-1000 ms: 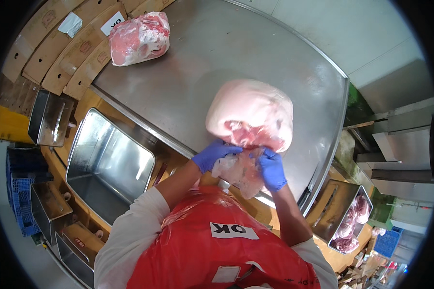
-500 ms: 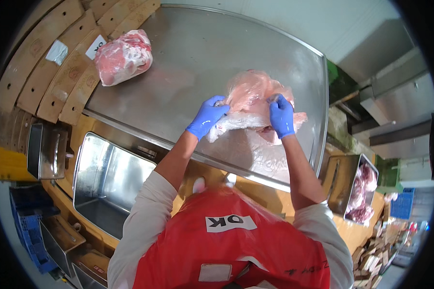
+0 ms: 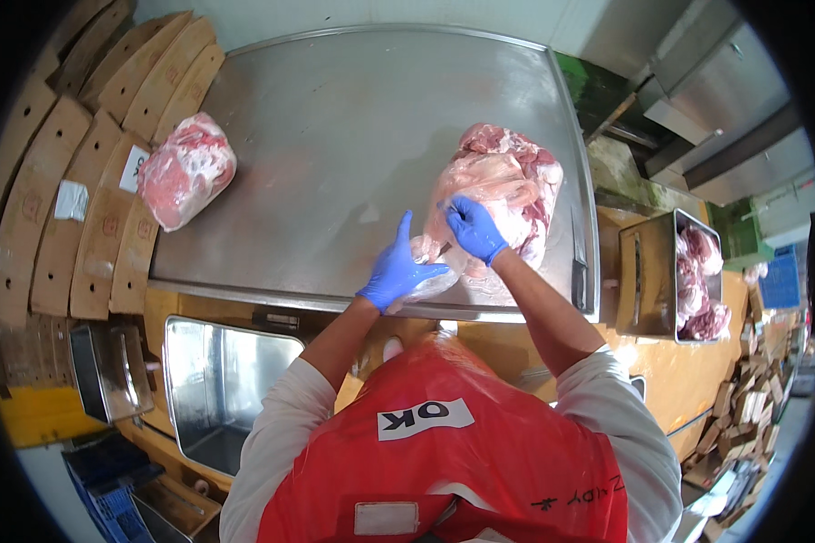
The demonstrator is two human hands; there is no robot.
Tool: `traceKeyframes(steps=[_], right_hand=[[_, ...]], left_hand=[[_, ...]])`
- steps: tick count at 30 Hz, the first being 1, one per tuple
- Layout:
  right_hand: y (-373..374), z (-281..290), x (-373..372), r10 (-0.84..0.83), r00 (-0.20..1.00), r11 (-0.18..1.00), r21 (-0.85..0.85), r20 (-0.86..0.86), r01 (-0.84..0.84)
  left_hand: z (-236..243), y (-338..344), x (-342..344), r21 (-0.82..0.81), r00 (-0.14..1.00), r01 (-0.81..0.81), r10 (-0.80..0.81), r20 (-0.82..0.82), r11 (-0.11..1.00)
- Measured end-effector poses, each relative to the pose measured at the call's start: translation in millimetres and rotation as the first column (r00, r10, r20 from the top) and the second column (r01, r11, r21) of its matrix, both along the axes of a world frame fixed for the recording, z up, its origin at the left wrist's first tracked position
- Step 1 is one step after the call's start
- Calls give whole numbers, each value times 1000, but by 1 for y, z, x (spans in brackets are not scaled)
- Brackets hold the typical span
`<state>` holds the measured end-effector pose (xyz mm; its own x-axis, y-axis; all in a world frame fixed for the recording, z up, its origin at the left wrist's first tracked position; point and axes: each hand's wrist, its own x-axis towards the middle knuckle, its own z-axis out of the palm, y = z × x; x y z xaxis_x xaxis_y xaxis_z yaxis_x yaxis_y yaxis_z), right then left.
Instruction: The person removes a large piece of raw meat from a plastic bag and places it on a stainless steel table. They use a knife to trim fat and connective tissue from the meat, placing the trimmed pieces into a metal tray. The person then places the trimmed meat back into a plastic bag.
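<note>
A large block of red and pale meat (image 3: 539, 176) lies at the right part of the metal table (image 3: 335, 136). Clear plastic film (image 3: 430, 285) covers its near left side and bunches toward the table's front edge. Over the meat's near side, my right hand (image 3: 475, 229), in a blue glove, is closed with curled fingers on the film. My left hand (image 3: 400, 270), gloved the same way, rests at the bunched film with thumb and index finger spread apart. Film partly hides the lower meat. Another wrapped piece of meat (image 3: 187, 172) sits at the table's left edge.
Flattened cardboard boxes (image 3: 54, 208) stand in rows at the left. Below the table's front edge is a deep metal tub (image 3: 231, 389). To the right, a metal bin (image 3: 647, 276) holds several meat pieces (image 3: 700, 285). A blue crate (image 3: 777, 276) stands farther right.
The film has come away from the far and right sides of the meat, baring red flesh. Both hands are closer together, and the left has opened. My view has shifted.
</note>
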<state>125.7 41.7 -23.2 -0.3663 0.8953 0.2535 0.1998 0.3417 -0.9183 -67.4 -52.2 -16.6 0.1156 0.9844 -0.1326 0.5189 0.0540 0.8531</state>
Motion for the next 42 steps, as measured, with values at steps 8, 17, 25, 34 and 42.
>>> traceKeyframes(steps=[8, 17, 25, 34, 42], right_hand=[[-40, 62, 30, 82, 977, 926, 348, 195, -147], [-61, 41, 106, -663, 679, 695, 595, 315, 403], [-7, 25, 95, -457, 527, 886, 310, 717, 346], [41, -16, 66, -455, 890, 851, -277, 34, 446], [41, 83, 1, -597, 590, 597, -792, -544, -127]], left_hand=[[-92, 60, 59, 302, 995, -47, 17, 101, 952], [98, 116, 2, 333, 975, -159, 96, 198, 930], [162, 132, 20, 394, 974, -76, -17, 228, 916], [157, 146, -18, 425, 981, -166, 191, -16, 890], [77, 105, -18, 216, 917, 170, -75, -391, 962]])
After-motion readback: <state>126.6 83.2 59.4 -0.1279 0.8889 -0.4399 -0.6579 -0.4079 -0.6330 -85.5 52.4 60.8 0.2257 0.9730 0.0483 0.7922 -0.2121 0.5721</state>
